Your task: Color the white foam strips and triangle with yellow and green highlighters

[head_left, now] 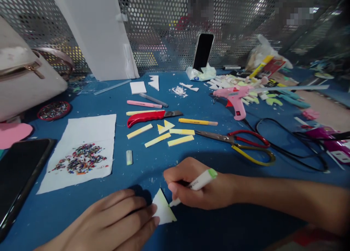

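My right hand (pixel 201 185) is closed around a white marker (pixel 202 180) with a green end, its tip touching the right edge of a small white triangular piece (pixel 163 209). That edge has a pale green tint. My left hand (pixel 117 220) lies flat on the blue table, fingers extended, the fingertips resting on the piece's left side. A short marker cap (pixel 129 157) lies beyond my left hand. Pale yellow strips (pixel 157 140) and a zigzag yellow piece (pixel 165 127) lie farther off, near a red-handled knife (pixel 149 117).
Scissors (pixel 235 139), a pink glue gun (pixel 233 98) with a black cable and a yellow marker (pixel 197 122) lie beyond my right hand. At left are a phone (pixel 23 178), paper (pixel 105 134) with glittery bits and a bag (pixel 24 69). Another phone (pixel 203 52) stands upright behind.
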Action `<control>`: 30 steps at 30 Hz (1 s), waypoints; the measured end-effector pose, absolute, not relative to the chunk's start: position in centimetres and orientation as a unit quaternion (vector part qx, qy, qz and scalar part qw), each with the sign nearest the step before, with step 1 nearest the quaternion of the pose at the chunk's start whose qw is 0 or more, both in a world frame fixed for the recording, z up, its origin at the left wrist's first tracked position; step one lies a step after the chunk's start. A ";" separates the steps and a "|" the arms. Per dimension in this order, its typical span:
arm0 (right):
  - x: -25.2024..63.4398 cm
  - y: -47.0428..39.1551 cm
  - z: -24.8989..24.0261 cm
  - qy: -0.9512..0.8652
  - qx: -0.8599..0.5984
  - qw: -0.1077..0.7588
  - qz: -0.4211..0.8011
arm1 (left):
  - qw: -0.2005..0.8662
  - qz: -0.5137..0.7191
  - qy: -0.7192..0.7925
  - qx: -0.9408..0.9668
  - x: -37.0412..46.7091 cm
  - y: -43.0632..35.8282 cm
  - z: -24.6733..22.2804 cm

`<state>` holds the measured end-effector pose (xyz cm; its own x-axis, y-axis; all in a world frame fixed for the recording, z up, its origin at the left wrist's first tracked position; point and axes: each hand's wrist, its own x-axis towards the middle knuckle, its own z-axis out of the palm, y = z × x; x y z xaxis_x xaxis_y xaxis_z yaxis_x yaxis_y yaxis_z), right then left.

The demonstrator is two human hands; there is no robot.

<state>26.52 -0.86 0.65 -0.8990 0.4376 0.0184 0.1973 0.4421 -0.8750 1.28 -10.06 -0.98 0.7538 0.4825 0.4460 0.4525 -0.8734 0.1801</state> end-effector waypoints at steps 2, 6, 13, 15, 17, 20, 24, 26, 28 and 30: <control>26.5 -0.9 0.7 -0.833 -0.202 0.131 0.498 | 0.027 0.235 0.259 0.936 1.3 -10.2 -1.0; 26.5 -0.9 0.7 -0.843 -0.211 0.133 0.476 | 0.016 0.218 0.268 0.938 1.3 -10.3 -0.9; 26.4 -0.9 0.7 -0.837 -0.232 0.127 0.479 | 0.022 0.222 0.265 0.938 1.2 -10.3 -1.2; 26.5 -0.9 0.6 -0.849 -0.214 0.117 0.468 | 0.027 0.219 0.259 0.940 1.2 -10.3 -1.3; 26.5 -0.9 0.6 -0.850 -0.180 0.109 0.483 | 0.027 0.227 0.255 0.940 1.2 -10.3 -1.3; 26.5 -1.0 0.7 -0.832 -0.200 0.125 0.503 | 0.027 0.226 0.256 0.939 1.2 -10.2 -1.2; 26.3 -1.0 0.9 -0.839 -0.235 0.129 0.474 | 0.026 0.221 0.260 0.940 1.3 -10.2 -1.1; 26.3 -1.0 0.8 -0.853 -0.197 0.112 0.470 | 0.023 0.222 0.260 0.939 1.2 -10.3 -1.2; 26.4 -0.9 0.7 -0.855 -0.161 0.104 0.482 | 0.021 0.223 0.258 0.940 1.2 -10.4 -1.2; 26.5 -0.9 0.7 -0.842 -0.164 0.111 0.501 | 0.022 0.218 0.255 0.942 1.0 -10.4 -1.2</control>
